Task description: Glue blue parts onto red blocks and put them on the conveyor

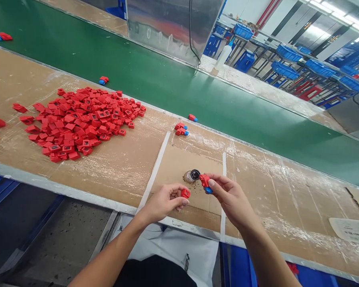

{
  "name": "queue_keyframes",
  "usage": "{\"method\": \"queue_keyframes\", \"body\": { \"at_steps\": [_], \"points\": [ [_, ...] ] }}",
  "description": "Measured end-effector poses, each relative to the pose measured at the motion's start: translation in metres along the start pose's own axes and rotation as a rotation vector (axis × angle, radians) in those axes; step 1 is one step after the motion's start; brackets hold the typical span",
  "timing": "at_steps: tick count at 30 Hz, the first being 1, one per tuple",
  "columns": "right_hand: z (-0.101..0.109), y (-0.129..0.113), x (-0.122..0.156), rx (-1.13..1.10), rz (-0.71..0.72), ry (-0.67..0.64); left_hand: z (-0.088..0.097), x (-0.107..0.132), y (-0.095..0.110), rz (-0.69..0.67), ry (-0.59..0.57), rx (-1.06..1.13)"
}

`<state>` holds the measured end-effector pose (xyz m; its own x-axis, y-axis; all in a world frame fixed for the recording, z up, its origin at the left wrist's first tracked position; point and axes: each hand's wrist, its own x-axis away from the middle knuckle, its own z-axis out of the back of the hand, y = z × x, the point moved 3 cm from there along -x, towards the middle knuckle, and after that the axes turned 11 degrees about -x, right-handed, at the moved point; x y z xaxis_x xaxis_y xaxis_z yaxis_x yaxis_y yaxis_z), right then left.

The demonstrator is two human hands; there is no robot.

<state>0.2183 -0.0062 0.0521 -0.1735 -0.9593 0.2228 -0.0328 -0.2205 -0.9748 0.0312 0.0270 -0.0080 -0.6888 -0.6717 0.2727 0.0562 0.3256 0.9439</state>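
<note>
Right hand (233, 201) pinches red plastic part (205, 180) — print on paper sheet (351, 230) unreadable.

Red plastic parts (83, 119) — glossy, probably — on matt cardboard (173, 171).

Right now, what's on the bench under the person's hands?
A cardboard sheet with a small glass jar beside dark specks; the left hand and right hand cover whatever lies directly below them.
</note>
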Motion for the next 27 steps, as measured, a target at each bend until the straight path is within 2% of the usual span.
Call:
{"method": "queue_keyframes", "body": {
  "at_steps": [3,10,21,27],
  "points": [
    [-0.009,-0.001,0.013,0.056,0.056,-0.032,0.0,0.001,0.001,-0.009,-0.013,0.009],
    [-0.02,0.006,0.027,0.318,0.294,-0.069,-0.001,0.003,0.001,-0.014,-0.044,0.014],
    [-0.029,0.007,0.031,0.427,0.399,-0.121,-0.001,0.005,0.004,-0.033,-0.083,-0.027],
    [-0.036,0.011,0.035,0.484,0.421,-0.178,0.0,0.01,0.007,-0.027,-0.125,-0.137]
  ]
}}
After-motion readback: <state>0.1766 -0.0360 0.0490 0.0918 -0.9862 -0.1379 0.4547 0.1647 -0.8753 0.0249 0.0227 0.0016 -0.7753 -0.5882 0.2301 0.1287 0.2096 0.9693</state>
